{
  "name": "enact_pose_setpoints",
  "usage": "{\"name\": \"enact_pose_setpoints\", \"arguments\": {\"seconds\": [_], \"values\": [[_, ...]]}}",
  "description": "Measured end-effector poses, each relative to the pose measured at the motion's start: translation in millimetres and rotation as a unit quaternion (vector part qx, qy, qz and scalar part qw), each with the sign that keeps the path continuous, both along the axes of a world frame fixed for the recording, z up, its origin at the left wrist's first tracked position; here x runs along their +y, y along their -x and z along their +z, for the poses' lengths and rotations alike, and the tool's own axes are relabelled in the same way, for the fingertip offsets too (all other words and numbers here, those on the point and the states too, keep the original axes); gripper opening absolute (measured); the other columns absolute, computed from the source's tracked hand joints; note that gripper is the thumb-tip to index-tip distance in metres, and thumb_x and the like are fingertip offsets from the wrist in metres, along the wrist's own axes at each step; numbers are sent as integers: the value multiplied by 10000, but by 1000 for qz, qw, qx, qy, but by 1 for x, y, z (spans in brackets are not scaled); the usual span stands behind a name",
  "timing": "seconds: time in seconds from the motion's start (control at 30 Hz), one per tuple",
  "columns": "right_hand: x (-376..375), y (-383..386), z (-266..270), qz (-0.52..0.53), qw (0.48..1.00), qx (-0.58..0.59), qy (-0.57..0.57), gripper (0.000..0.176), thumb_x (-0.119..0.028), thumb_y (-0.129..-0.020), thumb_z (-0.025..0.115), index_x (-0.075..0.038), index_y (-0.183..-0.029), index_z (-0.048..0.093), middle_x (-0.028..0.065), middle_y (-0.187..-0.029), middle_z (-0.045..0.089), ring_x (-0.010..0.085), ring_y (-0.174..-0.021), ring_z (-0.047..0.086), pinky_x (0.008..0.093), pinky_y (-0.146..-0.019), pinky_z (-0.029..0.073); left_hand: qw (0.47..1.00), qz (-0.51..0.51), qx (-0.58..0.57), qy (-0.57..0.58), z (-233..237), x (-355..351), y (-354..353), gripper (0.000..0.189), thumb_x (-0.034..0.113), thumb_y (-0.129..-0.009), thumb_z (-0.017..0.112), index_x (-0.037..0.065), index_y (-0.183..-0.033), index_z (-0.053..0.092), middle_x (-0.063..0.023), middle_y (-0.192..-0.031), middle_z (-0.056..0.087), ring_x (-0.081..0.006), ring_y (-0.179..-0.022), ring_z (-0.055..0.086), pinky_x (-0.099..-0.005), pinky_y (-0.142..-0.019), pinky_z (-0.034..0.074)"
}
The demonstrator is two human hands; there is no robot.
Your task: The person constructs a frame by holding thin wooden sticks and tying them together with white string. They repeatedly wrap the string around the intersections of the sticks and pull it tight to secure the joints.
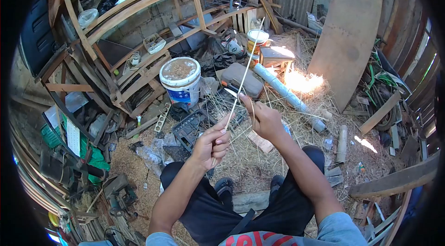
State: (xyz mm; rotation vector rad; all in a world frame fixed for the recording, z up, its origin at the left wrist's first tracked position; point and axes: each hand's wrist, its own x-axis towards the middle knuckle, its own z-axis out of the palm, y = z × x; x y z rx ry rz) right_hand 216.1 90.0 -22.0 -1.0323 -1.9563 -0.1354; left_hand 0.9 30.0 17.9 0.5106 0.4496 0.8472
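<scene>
A long thin pale strip point(248, 63) slants up and away from my left hand point(213, 144), whose fingers are wrapped round its lower part. My right hand point(264, 118) is closed on a knife, and its pale blade point(230, 92) lies against the strip just above my left hand. The knife's handle is mostly hidden by my fingers. A thin curled shaving hangs beside my right fingers. Both hands are above my lap, close together but apart.
A white bucket point(181, 81) stands ahead on the left, beside a grey case point(242, 80). A grey pipe point(289, 97) lies on the straw-strewn floor. A tall board point(347, 33) leans at the right. Wooden frames point(153, 3) stand at the back left.
</scene>
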Motion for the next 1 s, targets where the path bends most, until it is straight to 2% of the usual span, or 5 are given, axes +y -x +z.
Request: {"name": "enact_pose_setpoints", "arguments": {"seconds": [0.27,0.73,0.87,0.93,1.0], "values": [[34,-50,2,-63,993,77,63,501,-78,-899,488,-210,-1383,512,175,-842,655,378,-751,634,463,-664,501,997,-53,63,2,-10,-32,10,556,73,-984,403,116,-1522,273,45,-655,324,-22,-432,209,-173,-361,172],[90,-119,-25,-220,959,170,49,305,-113,-946,443,-38,-1184,618,227,-769,634,368,-667,627,412,-656,487,989,-74,75,104,-9,-100,65,552,15,-952,434,47,-1489,310,26,-624,305,-26,-435,207,-191,-365,154],[132,-223,-88,-328,837,423,115,377,-284,-1023,401,-2,-925,632,114,-652,609,163,-453,493,362,-424,393,993,-68,73,70,-5,-127,97,547,64,-958,476,40,-1481,320,17,-624,344,-36,-432,252,-186,-368,182],[100,-205,-62,-131,710,634,277,349,-309,-1020,423,-41,-924,624,54,-609,547,109,-408,415,296,-359,310,997,22,45,65,-8,-118,94,579,62,-955,493,65,-1496,287,-7,-645,396,-43,-450,286,-178,-365,224],[71,-153,-25,-130,748,499,416,352,-333,-1019,430,-36,-941,602,40,-616,533,110,-399,400,277,-357,301,997,68,31,35,-6,-95,77,580,67,-956,497,75,-1497,288,-17,-679,434,-45,-469,309,-174,-365,238]]}}
